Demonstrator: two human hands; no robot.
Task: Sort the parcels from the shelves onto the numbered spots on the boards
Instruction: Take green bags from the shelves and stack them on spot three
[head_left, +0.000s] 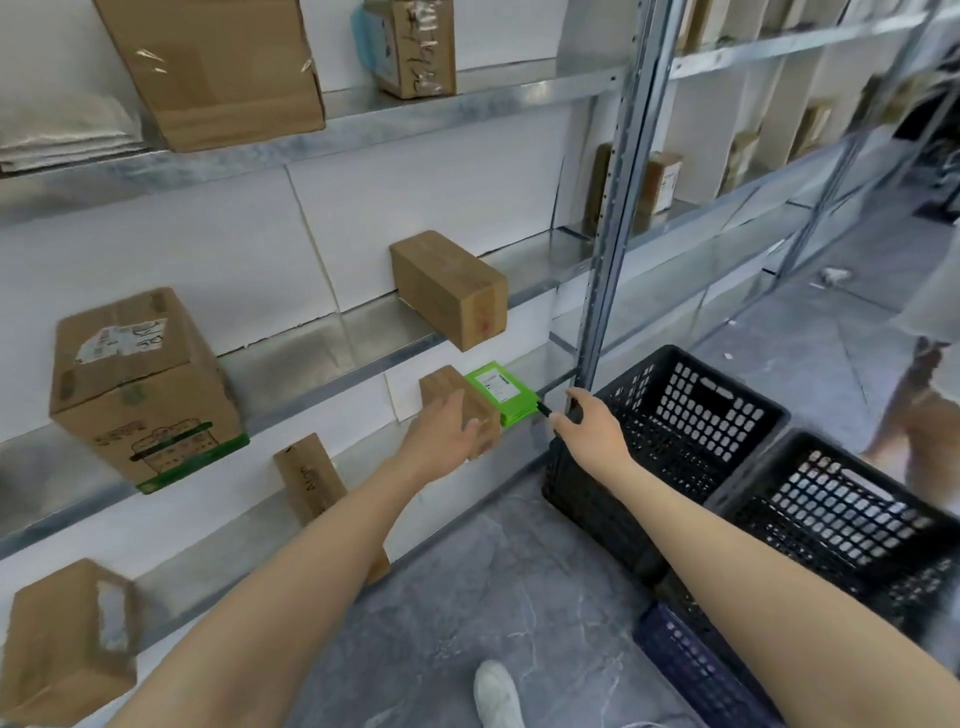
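My left hand reaches onto a low shelf and lies against the near side of a small brown box, fingers nearly straight, thumb touching its front. Right behind that box lies a flat green parcel with a white label. My right hand grips the near corner rim of a black crate on the floor. Other cardboard parcels stand on the shelves: a long box one shelf up, a large printed box to the left, and a narrow upright box.
A second black crate and a dark blue one sit to the right. A steel shelf post rises beside the first crate. More boxes fill the top shelf. Another person's legs stand at far right. My white shoe is on the grey floor.
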